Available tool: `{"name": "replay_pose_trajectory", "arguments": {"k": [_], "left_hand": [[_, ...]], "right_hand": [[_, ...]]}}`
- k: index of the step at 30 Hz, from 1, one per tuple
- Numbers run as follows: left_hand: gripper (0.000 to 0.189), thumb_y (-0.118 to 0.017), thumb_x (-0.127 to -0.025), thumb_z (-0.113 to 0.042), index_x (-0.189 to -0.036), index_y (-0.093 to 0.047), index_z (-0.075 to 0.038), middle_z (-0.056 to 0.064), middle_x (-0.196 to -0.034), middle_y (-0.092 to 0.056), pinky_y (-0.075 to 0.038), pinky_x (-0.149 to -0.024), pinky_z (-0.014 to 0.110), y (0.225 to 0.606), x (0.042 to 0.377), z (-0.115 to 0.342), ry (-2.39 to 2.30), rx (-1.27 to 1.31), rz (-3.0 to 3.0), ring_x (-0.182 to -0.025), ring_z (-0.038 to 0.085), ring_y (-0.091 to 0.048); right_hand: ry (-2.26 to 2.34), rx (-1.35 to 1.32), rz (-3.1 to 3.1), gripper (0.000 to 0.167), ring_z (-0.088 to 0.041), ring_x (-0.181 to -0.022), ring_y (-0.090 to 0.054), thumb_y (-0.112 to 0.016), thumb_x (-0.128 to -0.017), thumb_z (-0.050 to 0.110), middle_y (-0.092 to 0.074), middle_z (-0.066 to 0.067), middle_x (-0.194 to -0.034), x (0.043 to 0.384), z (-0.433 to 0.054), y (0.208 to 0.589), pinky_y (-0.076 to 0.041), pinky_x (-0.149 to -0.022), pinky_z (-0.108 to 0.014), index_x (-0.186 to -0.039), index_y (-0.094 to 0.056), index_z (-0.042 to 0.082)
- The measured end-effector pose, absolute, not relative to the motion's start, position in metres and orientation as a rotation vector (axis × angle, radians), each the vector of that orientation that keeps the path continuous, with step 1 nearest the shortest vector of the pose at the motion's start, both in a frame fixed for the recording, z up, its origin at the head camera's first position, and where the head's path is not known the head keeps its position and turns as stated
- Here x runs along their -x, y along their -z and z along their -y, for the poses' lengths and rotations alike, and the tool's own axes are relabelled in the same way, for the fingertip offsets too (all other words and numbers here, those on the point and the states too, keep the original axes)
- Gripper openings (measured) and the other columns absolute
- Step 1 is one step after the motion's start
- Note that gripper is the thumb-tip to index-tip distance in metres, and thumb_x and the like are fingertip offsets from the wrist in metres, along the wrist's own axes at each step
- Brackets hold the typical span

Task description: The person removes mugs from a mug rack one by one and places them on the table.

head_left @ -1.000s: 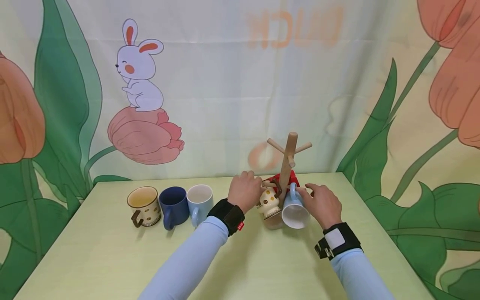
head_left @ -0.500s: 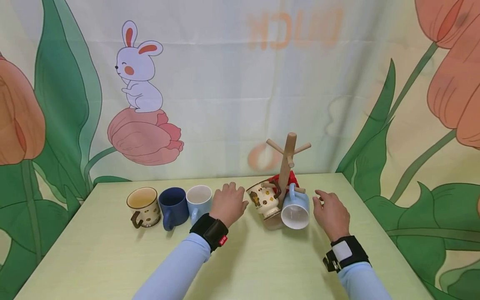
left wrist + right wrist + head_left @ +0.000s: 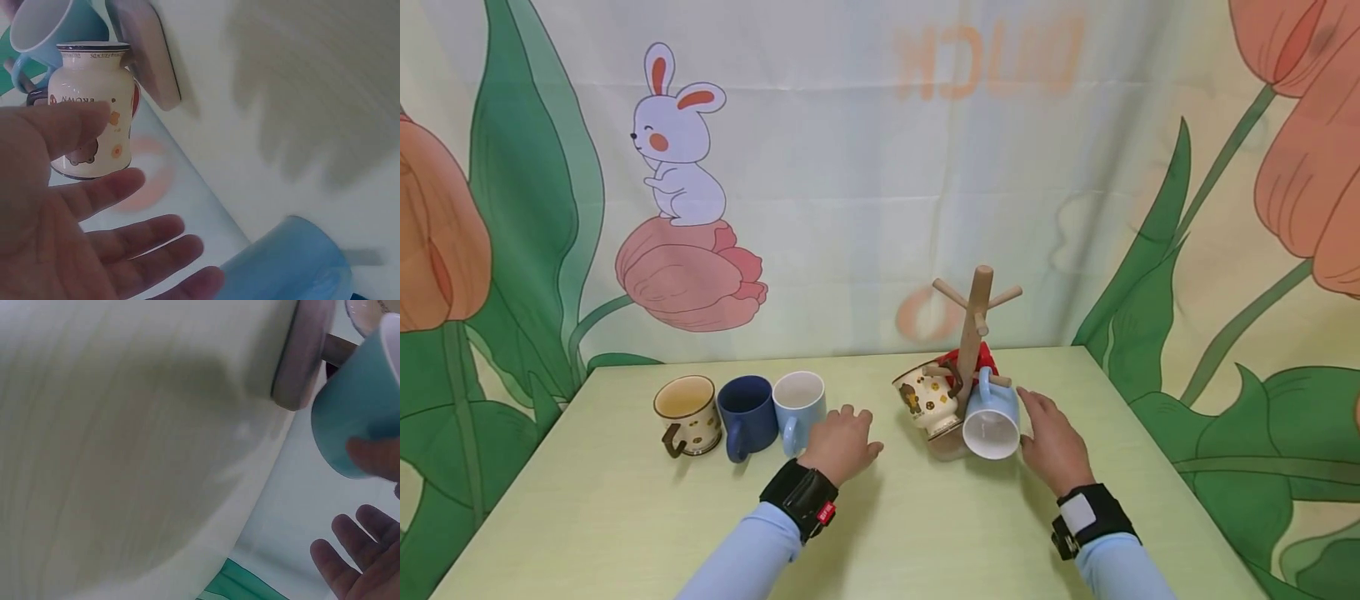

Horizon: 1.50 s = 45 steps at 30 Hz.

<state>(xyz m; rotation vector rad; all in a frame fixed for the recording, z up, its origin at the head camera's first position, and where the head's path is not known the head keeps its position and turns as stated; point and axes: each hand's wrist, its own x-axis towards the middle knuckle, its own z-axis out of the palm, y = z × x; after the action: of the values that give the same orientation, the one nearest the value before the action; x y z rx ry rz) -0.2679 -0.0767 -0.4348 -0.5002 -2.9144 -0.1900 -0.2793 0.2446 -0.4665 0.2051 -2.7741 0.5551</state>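
Shows left hand (image 3: 841,446) and right hand (image 3: 1055,442), fingers apart, gripping nothing, flanking mug rack (image 3: 972,342). Likely falls between hanging steps; probably calls next for grasping upright light-blue mug (image 3: 802,412) left of mug rack.

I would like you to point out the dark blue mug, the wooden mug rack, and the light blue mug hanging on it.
Dark blue mug (image 3: 757,427): head view, outer wall.
Wooden mug rack (image 3: 970,352): head view, upright post.
Hanging light blue mug (image 3: 353,403): right wrist view, outer wall.
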Motion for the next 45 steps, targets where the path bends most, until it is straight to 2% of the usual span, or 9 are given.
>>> {"name": "replay_pose_trajectory", "arguments": {"k": [7, 14, 21, 26, 31, 38, 45], "left_hand": [[0.038, -0.075, -0.087, -0.035, -0.107, -0.066, -0.004, 0.015, -0.094, -0.062, -0.053, -0.066, 0.048, 0.440, 0.262, 0.079, 0.202, 0.493, 2.972, -0.087, 0.033, -0.062], [0.037, -0.076, -0.086, -0.034, -0.104, -0.066, -0.003, 0.015, -0.092, -0.061, -0.054, -0.067, 0.046, 0.444, 0.257, 0.083, 0.221, 0.498, 2.973, -0.084, 0.032, -0.062], [0.037, -0.076, -0.087, -0.034, -0.106, -0.067, -0.003, 0.015, -0.092, -0.061, -0.053, -0.066, 0.045, 0.454, 0.258, 0.087, 0.255, 0.491, 2.994, -0.084, 0.032, -0.061], [0.038, -0.075, -0.087, -0.034, -0.107, -0.066, -0.004, 0.014, -0.094, -0.061, -0.053, -0.067, 0.046, 0.455, 0.259, 0.087, 0.263, 0.488, 3.001, -0.086, 0.032, -0.061], [0.038, -0.075, -0.087, -0.034, -0.108, -0.066, -0.004, 0.014, -0.095, -0.061, -0.053, -0.067, 0.046, 0.455, 0.258, 0.087, 0.272, 0.483, 3.001, -0.087, 0.032, -0.061], [0.037, -0.075, -0.087, -0.033, -0.107, -0.066, -0.004, 0.014, -0.094, -0.061, -0.052, -0.068, 0.047, 0.455, 0.258, 0.087, 0.289, 0.490, 2.990, -0.087, 0.031, -0.060], [0.038, -0.075, -0.088, -0.035, -0.109, -0.066, -0.004, 0.013, -0.095, -0.060, -0.053, -0.068, 0.046, 0.454, 0.256, 0.089, 0.306, 0.484, 3.017, -0.086, 0.030, -0.060]], "right_hand": [[-0.521, -0.353, 2.733, 0.100, -0.049, -0.127, -0.047, -0.086, -0.070, 0.001, -0.040, -0.031, -0.146, 0.284, -0.244, 0.481, -0.044, -0.095, -0.062, -0.153, -0.030, 0.001], [-0.458, -0.420, 2.709, 0.113, -0.047, -0.132, -0.042, -0.096, -0.063, 0.014, -0.035, -0.027, -0.151, 0.285, -0.240, 0.490, -0.038, -0.103, -0.058, -0.152, -0.027, 0.000], [-0.443, -0.516, 2.654, 0.111, -0.045, -0.130, -0.046, -0.098, -0.058, 0.018, -0.035, -0.024, -0.152, 0.286, -0.238, 0.486, -0.041, -0.101, -0.059, -0.148, -0.036, 0.007], [-0.396, -0.542, 2.661, 0.106, -0.043, -0.131, -0.046, -0.098, -0.058, 0.020, -0.039, -0.021, -0.151, 0.284, -0.237, 0.483, -0.038, -0.104, -0.059, -0.146, -0.039, 0.010], [-0.338, -0.586, 2.663, 0.106, -0.039, -0.134, -0.044, -0.098, -0.059, 0.023, -0.045, -0.020, -0.148, 0.282, -0.238, 0.480, -0.035, -0.107, -0.056, -0.146, -0.039, 0.007], [-0.392, -0.614, 2.623, 0.105, -0.038, -0.128, -0.050, -0.097, -0.061, 0.022, -0.048, -0.020, -0.144, 0.279, -0.243, 0.479, -0.041, -0.104, -0.054, -0.145, -0.037, 0.005], [-0.554, -0.533, 2.595, 0.108, -0.037, -0.126, -0.052, -0.097, -0.061, 0.020, -0.050, -0.016, -0.142, 0.270, -0.240, 0.469, -0.043, -0.100, -0.057, -0.148, -0.035, 0.009]]}}
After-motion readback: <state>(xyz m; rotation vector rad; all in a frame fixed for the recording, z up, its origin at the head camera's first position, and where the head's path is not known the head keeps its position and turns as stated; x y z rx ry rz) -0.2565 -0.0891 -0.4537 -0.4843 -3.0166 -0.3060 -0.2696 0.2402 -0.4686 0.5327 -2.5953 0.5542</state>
